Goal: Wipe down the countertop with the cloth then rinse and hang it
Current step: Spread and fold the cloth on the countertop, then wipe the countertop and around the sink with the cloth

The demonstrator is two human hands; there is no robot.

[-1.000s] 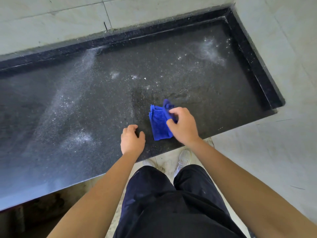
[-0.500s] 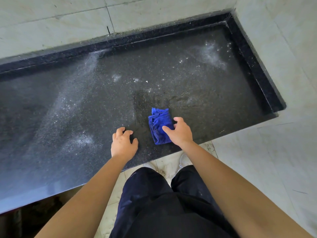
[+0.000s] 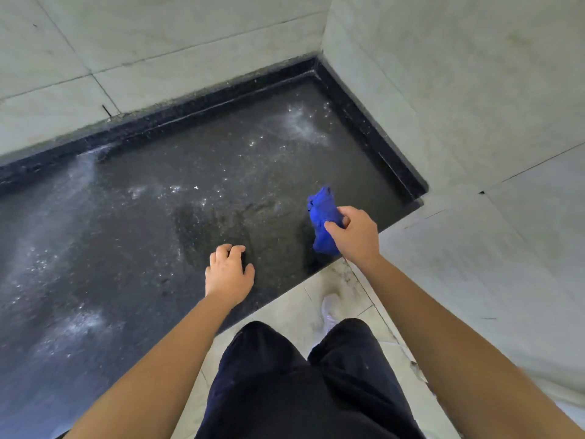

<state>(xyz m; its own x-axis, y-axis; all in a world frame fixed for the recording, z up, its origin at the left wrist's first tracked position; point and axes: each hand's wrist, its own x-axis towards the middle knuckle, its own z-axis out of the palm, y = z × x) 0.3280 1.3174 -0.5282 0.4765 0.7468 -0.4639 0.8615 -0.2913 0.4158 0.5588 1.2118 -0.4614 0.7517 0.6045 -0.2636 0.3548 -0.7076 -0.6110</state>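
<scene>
The black speckled countertop fills the left and middle of the head view, with white dusty smears and a darker wet patch near its front edge. My right hand grips the bunched blue cloth and holds it just above the counter's front right corner. My left hand rests on the counter near the front edge, fingers bent, holding nothing.
Pale tiled walls close the counter in at the back and on the right. A raised black rim runs along both walls. Below the front edge are the tiled floor, my dark trousers and a white shoe.
My right hand has lifted the cloth off the counter and carried it to the right, towards the front right corner. The left hand stays put on the counter.
</scene>
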